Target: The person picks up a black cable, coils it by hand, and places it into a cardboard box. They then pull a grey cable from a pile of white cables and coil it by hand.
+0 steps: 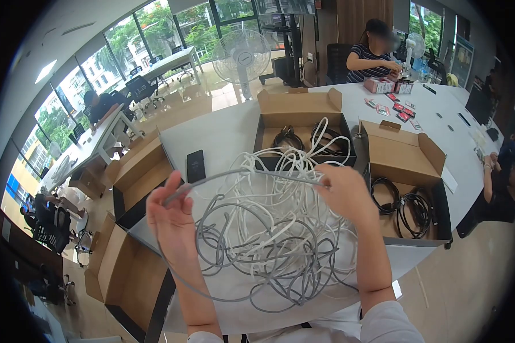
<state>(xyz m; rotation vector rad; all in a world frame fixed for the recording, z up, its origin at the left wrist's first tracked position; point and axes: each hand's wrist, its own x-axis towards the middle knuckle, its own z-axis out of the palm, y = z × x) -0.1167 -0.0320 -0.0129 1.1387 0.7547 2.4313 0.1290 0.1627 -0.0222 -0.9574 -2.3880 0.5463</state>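
A length of grey cable (234, 174) stretches between my two hands above the table. My left hand (174, 214) has its fingers curled around it at the left, and the cable also loops down past that wrist. My right hand (344, 190) grips the cable's other stretch, its fingertips partly hidden behind the hand. Beneath lies a large tangle of white cables (269, 223) mixed with loose grey loops (294, 286). Some white loops rise over the front edge of the middle cardboard box (300, 102), which contains coiled black cables (288, 139).
At right, an open box (403, 146) holds more coiled black cables (418, 214). Two open boxes (140, 171) (134, 274) stand at left. A black phone (195, 166) lies beyond my left hand. A person (372, 54) sits across the table near red packets (403, 116). Another person's arm (488, 177) shows at right.
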